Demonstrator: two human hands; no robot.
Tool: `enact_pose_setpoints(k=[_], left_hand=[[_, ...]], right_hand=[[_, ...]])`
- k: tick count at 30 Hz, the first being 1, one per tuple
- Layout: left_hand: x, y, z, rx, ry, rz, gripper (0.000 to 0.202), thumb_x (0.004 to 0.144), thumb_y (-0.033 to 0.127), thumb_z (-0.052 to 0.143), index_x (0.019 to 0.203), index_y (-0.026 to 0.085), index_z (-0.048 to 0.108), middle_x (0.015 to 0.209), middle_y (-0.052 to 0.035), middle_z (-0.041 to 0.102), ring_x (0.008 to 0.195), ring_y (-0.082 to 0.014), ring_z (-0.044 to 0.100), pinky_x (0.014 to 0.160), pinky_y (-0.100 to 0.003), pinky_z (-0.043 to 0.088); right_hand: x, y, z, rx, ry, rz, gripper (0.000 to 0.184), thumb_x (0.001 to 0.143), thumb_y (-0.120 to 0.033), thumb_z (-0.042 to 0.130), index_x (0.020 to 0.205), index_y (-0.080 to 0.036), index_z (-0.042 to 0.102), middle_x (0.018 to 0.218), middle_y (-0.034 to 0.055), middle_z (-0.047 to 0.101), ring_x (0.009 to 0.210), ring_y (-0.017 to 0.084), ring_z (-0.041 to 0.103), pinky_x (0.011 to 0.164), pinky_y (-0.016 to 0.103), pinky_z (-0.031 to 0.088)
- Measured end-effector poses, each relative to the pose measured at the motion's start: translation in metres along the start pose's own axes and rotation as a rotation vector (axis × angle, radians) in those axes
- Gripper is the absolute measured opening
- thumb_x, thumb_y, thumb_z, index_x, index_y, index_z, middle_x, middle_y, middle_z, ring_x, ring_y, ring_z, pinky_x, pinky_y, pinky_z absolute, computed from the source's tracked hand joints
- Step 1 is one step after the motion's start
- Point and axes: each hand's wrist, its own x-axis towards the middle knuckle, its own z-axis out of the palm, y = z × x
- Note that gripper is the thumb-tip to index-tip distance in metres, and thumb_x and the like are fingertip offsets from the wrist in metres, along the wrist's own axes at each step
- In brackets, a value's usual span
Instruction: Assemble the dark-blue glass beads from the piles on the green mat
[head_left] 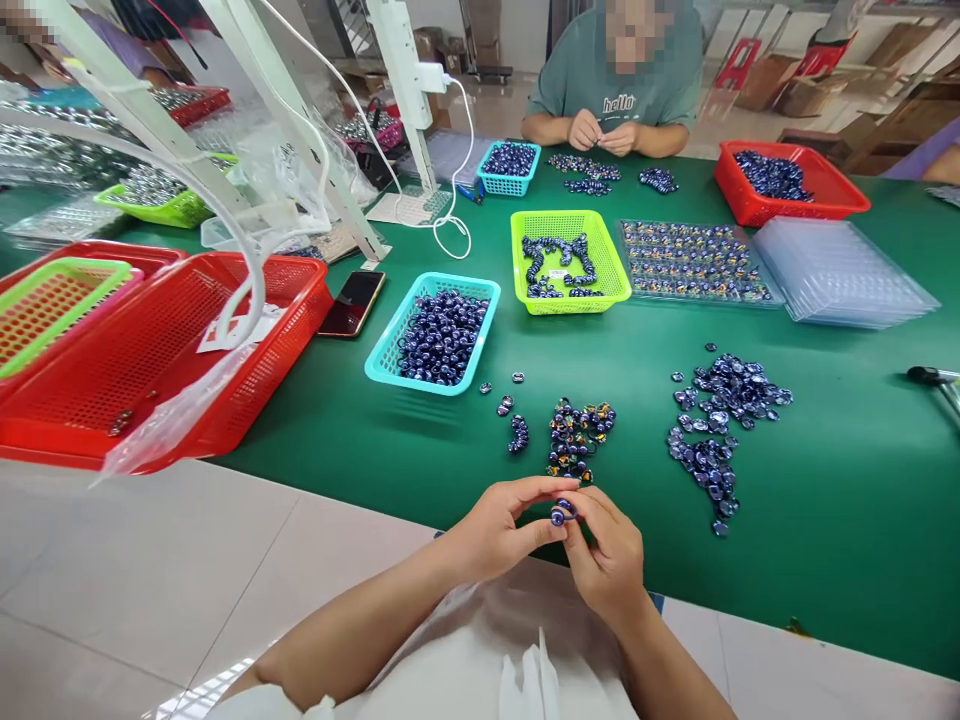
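Observation:
At the table's near edge, my left hand [499, 530] and my right hand [611, 550] meet. Between their fingertips is a small shiny dark-blue ring-shaped piece [562, 512] with a rounded end. My left thumb and index finger close on it from one side, and my right fingers pinch its other side. Just beyond my fingers lies a pile of blue pieces with orange-coloured parts [574, 440]. A short row of blue pieces [518, 435] is left of that pile. To the right, loose flat blue caps [731, 390] are spread on the green table [825, 480].
A light-blue basket [382, 365] holds many blue pieces; a lime basket [529, 300] holds more. A filled clear tray [697, 262] adjoins stacked clear trays [847, 270]. Red baskets [247, 400], a phone [352, 303] and a white post [405, 90] stand left. Across sits a co-worker [555, 90].

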Motion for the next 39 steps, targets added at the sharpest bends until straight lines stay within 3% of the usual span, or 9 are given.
enact_pose_setpoints(k=[5,8,11,15,18,22,27,32,39], left_hand=[[-0.003,0.006,-0.006,0.587,0.224,0.391,0.035,0.082,0.022,0.075,0.116,0.022,0.069,0.108,-0.0119,0.069,0.104,-0.0246,0.063,0.090,-0.041,0.054],[-0.001,0.006,-0.006,0.689,0.256,0.480,0.017,0.087,0.017,0.068,0.104,0.020,0.069,0.089,-0.0073,0.067,0.082,-0.0178,0.063,0.072,-0.031,0.056],[0.005,0.011,-0.017,0.731,0.244,0.500,0.014,0.089,0.014,0.064,0.102,0.019,0.068,0.091,-0.0068,0.069,0.082,-0.0156,0.066,0.071,-0.026,0.056],[0.022,0.028,-0.068,0.968,0.532,0.491,0.009,0.089,0.016,0.064,0.094,0.021,0.070,0.091,-0.0041,0.072,0.087,-0.0173,0.068,0.084,-0.030,0.055],[0.039,0.038,-0.121,1.097,0.845,0.360,0.012,0.089,0.027,0.064,0.096,0.021,0.072,0.097,-0.0052,0.073,0.088,-0.0219,0.069,0.088,-0.037,0.054],[0.050,0.046,-0.154,1.173,0.806,0.158,0.026,0.087,0.034,0.064,0.108,0.022,0.072,0.122,-0.0101,0.069,0.119,-0.0341,0.060,0.102,-0.049,0.047],[0.045,0.038,-0.102,1.031,0.668,0.354,0.027,0.090,0.028,0.064,0.115,0.022,0.069,0.128,-0.0098,0.067,0.119,-0.0272,0.062,0.104,-0.044,0.048],[0.041,0.007,-0.031,0.902,0.153,0.443,0.024,0.090,0.018,0.063,0.113,0.021,0.070,0.116,-0.0099,0.070,0.107,-0.0230,0.065,0.097,-0.041,0.052],[0.034,-0.017,-0.006,0.796,0.114,0.381,0.026,0.092,0.013,0.056,0.114,0.019,0.068,0.107,-0.0107,0.071,0.098,-0.0222,0.064,0.086,-0.039,0.055]], right_hand=[[0.010,0.003,0.001,-0.150,-0.046,-0.027,0.029,0.094,-0.007,0.049,0.117,-0.019,0.062,0.085,0.0065,0.065,0.071,0.017,0.062,0.061,0.029,0.051],[0.015,0.001,0.005,-0.161,-0.036,-0.063,0.038,0.095,-0.007,0.048,0.130,-0.019,0.056,0.094,0.0088,0.066,0.080,0.019,0.064,0.067,0.031,0.054],[0.015,-0.002,0.008,-0.136,-0.071,-0.071,0.050,0.096,-0.007,0.047,0.144,-0.021,0.044,0.100,0.0096,0.066,0.086,0.019,0.065,0.071,0.031,0.056],[0.007,-0.002,-0.001,-0.108,-0.088,-0.021,0.057,0.097,-0.010,0.048,0.151,-0.023,0.033,0.106,0.0094,0.065,0.092,0.019,0.064,0.076,0.032,0.057],[-0.003,0.002,-0.020,-0.131,-0.035,0.047,0.050,0.097,-0.011,0.049,0.144,-0.025,0.043,0.109,0.0079,0.066,0.092,0.017,0.065,0.077,0.031,0.057],[-0.013,0.014,-0.051,-0.260,0.084,0.137,0.031,0.096,-0.013,0.051,0.124,-0.024,0.061,0.104,0.0065,0.068,0.090,0.018,0.066,0.077,0.030,0.055],[-0.009,0.028,-0.061,-0.370,0.081,0.243,0.019,0.097,-0.019,0.051,0.111,-0.023,0.065,0.099,0.0062,0.068,0.087,0.019,0.065,0.077,0.032,0.053],[0.009,0.028,-0.033,-0.458,-0.148,0.195,0.020,0.095,-0.020,0.054,0.114,-0.020,0.062,0.099,0.0088,0.065,0.091,0.024,0.061,0.075,0.036,0.052],[0.009,0.030,-0.022,-0.415,-0.125,0.200,0.010,0.093,-0.017,0.053,0.092,-0.020,0.063,0.085,0.0058,0.064,0.080,0.021,0.059,0.070,0.034,0.047]])
